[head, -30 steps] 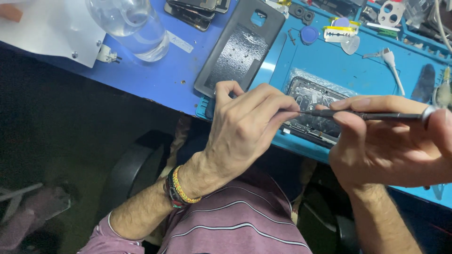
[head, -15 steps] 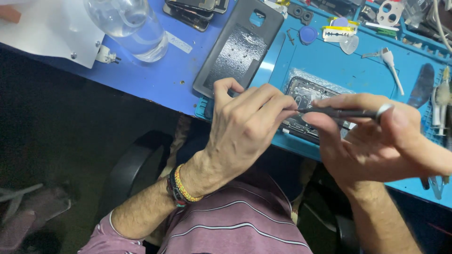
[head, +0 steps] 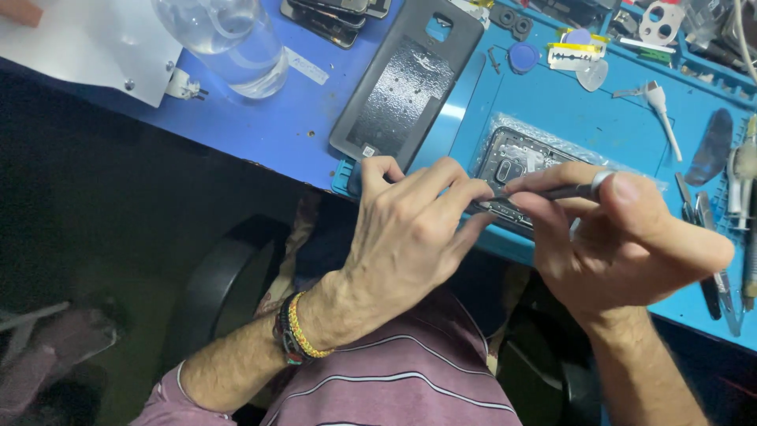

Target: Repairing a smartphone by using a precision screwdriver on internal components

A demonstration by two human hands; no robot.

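An opened phone (head: 516,170) with its insides showing lies on the blue work mat (head: 599,126) at the table's near edge. My left hand (head: 410,237) rests on the phone's left end, fingers pinched against its edge. My right hand (head: 623,237) grips a thin dark screwdriver (head: 564,191) with a silver cap, held almost level, its tip at the phone near my left fingertips. The phone's lower part is hidden under both hands.
A dark phone back cover (head: 406,87) lies left of the phone. A clear water bottle (head: 229,39) and white paper (head: 87,47) are at the far left. Tweezers and metal tools (head: 721,252) lie at the right, small parts and a white spudger (head: 661,110) behind.
My right hand has drawn in to the left with the screwdriver, bringing its tip closer to my left fingers. My left hand has stayed on the phone.
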